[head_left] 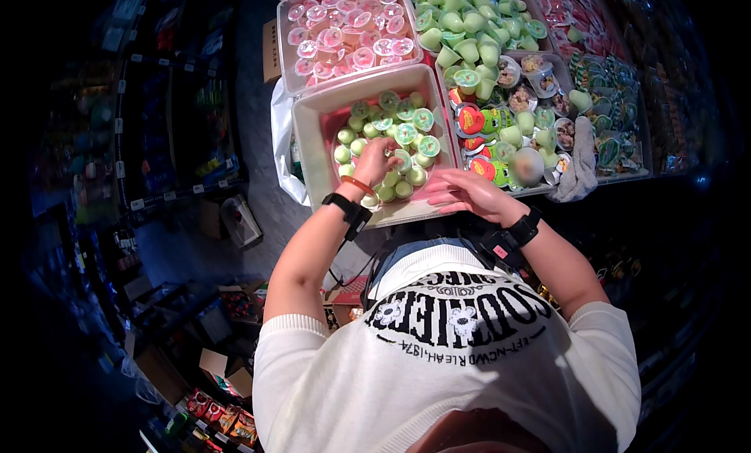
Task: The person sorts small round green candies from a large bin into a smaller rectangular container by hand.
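Note:
My left hand (376, 160) reaches into a clear plastic bin (313, 132) of small green jelly cups (407, 132), its fingers curled around one cup in the pile. My right hand (468, 193) rests flat with fingers apart on the bin's front right rim, holding nothing. Both wrists wear black bands. The cups have round green-and-white lids and lie heaped toward the bin's right side, with its pink floor bare at the left.
Behind stands a bin of pink jelly cups (348, 30). To the right are bins of pale green cups (469, 23) and mixed snack cups (516, 132). A grey cloth (577, 175) hangs over one rim. Dark shelves (164, 140) and cardboard boxes (227, 367) line the left aisle.

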Motion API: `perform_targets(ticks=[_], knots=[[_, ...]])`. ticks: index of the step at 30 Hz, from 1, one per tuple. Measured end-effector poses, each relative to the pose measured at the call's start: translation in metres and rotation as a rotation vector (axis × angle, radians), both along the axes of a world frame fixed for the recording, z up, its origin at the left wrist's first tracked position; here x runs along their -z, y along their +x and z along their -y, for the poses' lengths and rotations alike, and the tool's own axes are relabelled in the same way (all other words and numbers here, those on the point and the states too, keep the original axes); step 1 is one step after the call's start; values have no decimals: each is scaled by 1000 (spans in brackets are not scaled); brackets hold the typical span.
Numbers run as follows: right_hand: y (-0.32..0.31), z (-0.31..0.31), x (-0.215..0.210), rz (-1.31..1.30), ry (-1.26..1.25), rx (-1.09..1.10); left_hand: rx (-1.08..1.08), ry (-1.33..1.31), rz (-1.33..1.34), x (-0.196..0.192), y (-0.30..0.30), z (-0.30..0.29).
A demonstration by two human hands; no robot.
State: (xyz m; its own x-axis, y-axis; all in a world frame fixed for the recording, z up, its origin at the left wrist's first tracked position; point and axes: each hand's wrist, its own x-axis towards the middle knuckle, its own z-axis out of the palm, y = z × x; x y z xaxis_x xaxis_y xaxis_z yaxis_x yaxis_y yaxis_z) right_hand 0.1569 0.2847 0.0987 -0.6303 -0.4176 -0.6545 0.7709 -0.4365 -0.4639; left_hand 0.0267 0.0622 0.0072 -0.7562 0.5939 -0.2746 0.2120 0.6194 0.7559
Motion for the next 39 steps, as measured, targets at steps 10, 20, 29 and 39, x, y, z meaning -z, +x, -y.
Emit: perform_targets(ticks=[10,20,29,39], knots=[[12,-32,-7,-108,98,135,-39,-138,-34,37,-10,-26],[17,-118,-13,-830,1881,-40,-112,14,-304,-32,3,-53],[17,-140,26,-806,1933,-56,369,321,-524,-64,44,-187],[24,-151,34,-328,823,849,309,46,-335,-46,70,-217]])
